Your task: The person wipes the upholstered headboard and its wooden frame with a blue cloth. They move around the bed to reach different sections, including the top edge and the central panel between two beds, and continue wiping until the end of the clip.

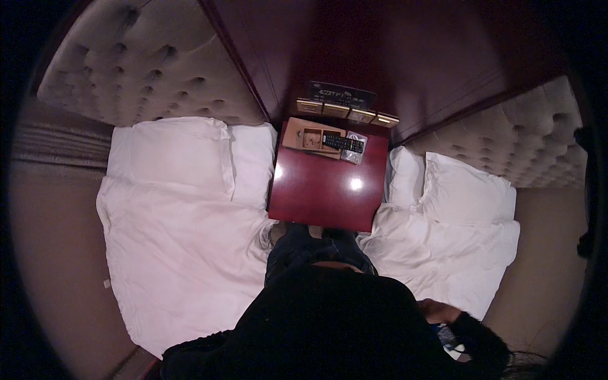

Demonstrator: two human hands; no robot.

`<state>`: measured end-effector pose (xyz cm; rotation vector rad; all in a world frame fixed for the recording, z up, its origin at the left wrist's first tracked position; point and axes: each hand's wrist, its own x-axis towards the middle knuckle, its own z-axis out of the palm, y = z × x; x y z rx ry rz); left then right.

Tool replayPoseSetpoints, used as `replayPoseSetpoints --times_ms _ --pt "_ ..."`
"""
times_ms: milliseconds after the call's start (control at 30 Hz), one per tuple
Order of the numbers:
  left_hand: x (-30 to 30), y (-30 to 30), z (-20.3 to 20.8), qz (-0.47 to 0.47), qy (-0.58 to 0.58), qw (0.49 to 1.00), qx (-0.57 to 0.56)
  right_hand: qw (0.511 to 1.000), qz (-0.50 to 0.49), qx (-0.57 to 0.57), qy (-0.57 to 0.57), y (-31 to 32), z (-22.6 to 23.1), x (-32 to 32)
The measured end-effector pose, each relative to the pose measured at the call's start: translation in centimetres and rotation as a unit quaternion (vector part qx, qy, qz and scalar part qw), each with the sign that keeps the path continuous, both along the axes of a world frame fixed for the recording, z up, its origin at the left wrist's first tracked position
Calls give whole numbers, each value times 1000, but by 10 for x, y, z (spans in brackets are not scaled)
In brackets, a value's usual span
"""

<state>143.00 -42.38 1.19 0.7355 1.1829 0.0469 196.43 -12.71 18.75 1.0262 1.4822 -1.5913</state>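
Observation:
My right hand (438, 311) is at my right side, close against my dark top, with its fingers curled inward and partly hidden. Just below it, between my body and my sleeve, a small blue and white item (448, 337) shows; its kind is unclear. My left hand is out of sight, and only the dark left sleeve (196, 347) shows at the lower edge. In front of my legs stands a dark red bedside table (323, 190). On it lie a wooden compartment tray (294, 135), a black remote control (342, 143) and a clear flat packet (354, 156).
White-covered beds flank me: the left bed (183, 253) with a pillow (180, 155), the right bed (437, 253) with a pillow (465, 190). Tufted headboards (145, 69) rise behind them. A dark sign (342, 95) and a row of switch plates (335, 110) stand behind the table.

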Motion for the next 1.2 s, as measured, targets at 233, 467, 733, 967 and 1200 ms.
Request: replayPoseSetpoints --times_ms 233,467,733,967,1200 --pt "-3 1 0 25 -26 999 7 918 -395 -14 14 -17 -49 -11" --pt "-28 94 53 53 -87 994 24 809 -511 -235 171 2 -117 16" --pt "-22 205 129 146 -231 962 -24 767 -458 -290 342 56 -96 -42" --pt "-26 214 78 386 -199 892 -128 794 -386 -193 428 96 -97 -95" --pt "-24 236 1 417 -196 878 -132 888 -375 -134 230 113 -193 -70"
